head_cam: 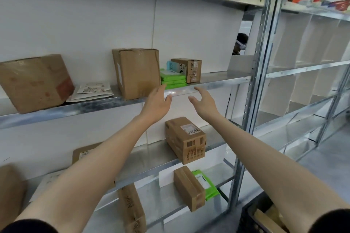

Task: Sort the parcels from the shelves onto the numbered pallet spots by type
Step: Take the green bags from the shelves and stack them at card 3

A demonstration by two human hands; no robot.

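Both my arms reach up toward the middle shelf point(217, 83). My left hand point(158, 103) is open, its fingertips at the shelf's front edge just below a stack of green flat packets point(173, 80). My right hand point(203, 101) is open too, fingers loosely spread, a little to the right and holding nothing. A small cardboard box point(189, 70) with handwriting sits on the green stack, beside a light blue packet point(173, 66). A tall cardboard box point(137, 73) stands just left of the stack.
A large box point(34, 83) and white mailers point(92, 91) lie at the shelf's left. Lower shelves hold a labelled box point(186, 139), another box point(189, 187), a green packet point(207, 184) and more cartons. A black crate point(253, 215) sits bottom right. A person point(240, 43) stands behind the rack.
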